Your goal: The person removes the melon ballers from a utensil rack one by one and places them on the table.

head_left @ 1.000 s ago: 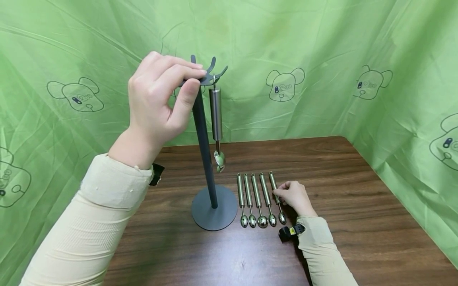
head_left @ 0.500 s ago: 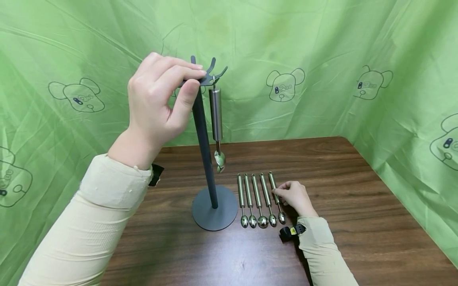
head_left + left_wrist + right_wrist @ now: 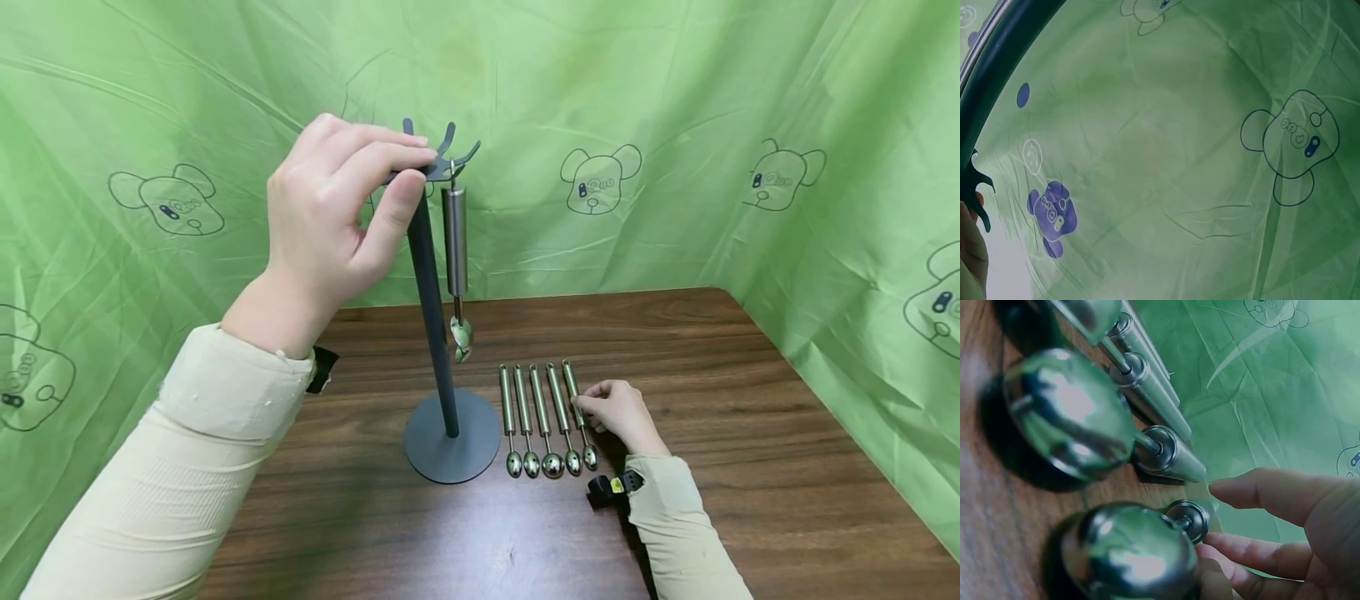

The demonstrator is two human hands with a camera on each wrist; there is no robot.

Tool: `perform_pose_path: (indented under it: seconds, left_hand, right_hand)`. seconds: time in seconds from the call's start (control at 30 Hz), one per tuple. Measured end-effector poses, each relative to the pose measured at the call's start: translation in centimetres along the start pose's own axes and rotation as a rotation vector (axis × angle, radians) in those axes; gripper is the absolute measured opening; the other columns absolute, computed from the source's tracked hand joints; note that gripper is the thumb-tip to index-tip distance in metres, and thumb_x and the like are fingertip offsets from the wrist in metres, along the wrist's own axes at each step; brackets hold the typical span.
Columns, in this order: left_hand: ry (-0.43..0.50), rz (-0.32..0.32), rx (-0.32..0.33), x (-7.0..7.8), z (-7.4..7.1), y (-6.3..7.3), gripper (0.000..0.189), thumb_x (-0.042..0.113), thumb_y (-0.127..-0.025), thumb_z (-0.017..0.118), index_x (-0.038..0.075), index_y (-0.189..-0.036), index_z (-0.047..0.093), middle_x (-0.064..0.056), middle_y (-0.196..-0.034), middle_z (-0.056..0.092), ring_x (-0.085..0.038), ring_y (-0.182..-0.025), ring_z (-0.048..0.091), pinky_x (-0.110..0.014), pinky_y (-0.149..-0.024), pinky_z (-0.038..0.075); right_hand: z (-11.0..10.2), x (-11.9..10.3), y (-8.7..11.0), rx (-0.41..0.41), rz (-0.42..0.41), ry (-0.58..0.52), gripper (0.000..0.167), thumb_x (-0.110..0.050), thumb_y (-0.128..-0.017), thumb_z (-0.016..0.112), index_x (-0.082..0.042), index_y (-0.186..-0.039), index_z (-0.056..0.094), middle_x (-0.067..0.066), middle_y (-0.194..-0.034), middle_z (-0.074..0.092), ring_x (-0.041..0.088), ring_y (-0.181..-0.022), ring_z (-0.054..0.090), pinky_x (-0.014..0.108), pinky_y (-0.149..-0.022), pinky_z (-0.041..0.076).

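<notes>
My left hand point(image 3: 330, 200) grips the top of a dark grey hook stand point(image 3: 435, 333), fingers over the hooks and thumb below. From one hook hangs a steel scoop point(image 3: 455, 242), bowl down. To the right of the stand, several small steel scoops point(image 3: 535, 400) lie side by side, their rounded bowls toward me. At the end of that row my right hand point(image 3: 618, 412) pinches the handle of the rightmost scoop point(image 3: 572, 379). In the right wrist view its bowl point(image 3: 1141, 550) lies close over the table, with thumb and fingers on either side of the handle.
The brown wooden table point(image 3: 750, 467) reaches back to a green cloth point(image 3: 675, 100) with bear faces, which surrounds it on the sides in view. The round base point(image 3: 450, 458) of the stand is just left of the scoop row.
The rightmost scoop has shifted very slightly left, toward its neighbour, under my right fingers. My left hand keeps its hold on the stand, and the hanging scoop is still there.
</notes>
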State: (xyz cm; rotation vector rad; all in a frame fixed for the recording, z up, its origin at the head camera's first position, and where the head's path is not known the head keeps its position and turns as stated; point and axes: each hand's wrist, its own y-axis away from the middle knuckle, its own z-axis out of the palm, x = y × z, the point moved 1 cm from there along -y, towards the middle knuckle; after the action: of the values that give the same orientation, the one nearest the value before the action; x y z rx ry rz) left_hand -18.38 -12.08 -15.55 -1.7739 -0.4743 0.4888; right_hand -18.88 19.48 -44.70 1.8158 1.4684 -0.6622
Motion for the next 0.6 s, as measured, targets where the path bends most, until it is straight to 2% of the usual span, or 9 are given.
perform_pose_path:
  seconds: [0.37, 0.5, 0.6]
  left_hand:
    - [-0.023, -0.01, -0.033, 0.2, -0.9, -0.2, 0.055, 0.05, -0.102, 0.041, 0.007, -0.102, 0.076, -0.009, -0.089, 0.077, -0.03, -0.076, 0.062, -0.045, -0.07, 0.048]
    - [-0.014, -0.019, -0.046, 0.3, -1.2, -0.4, 0.056, 0.052, -0.101, 0.042, 0.007, -0.105, 0.074, -0.009, -0.09, 0.077, -0.03, -0.075, 0.06, -0.042, -0.067, 0.046]
    - [0.007, -0.023, -0.051, 0.3, -1.2, -0.6, 0.059, 0.055, -0.101, 0.04, 0.006, -0.109, 0.073, -0.007, -0.094, 0.077, -0.028, -0.074, 0.058, -0.038, -0.061, 0.043]
  right_hand:
    - [-0.6, -0.7, 0.4, 0.019, -0.014, -0.052, 0.031, -0.028, -0.09, 0.069, 0.0, -0.102, 0.068, 0.011, -0.08, 0.073, 0.015, -0.06, 0.068, 0.031, -0.059, 0.057]
    - [-1.0, -1.7, 0.9, 0.06, -0.076, -0.108, 0.033, -0.028, -0.091, 0.069, 0.001, -0.106, 0.068, 0.014, -0.083, 0.073, 0.016, -0.058, 0.067, 0.032, -0.059, 0.058]
    - [-1.2, -2.7, 1.5, 0.131, -0.145, -0.167, 0.031, -0.026, -0.091, 0.071, 0.001, -0.106, 0.07, 0.015, -0.086, 0.072, 0.015, -0.057, 0.066, 0.029, -0.057, 0.057]
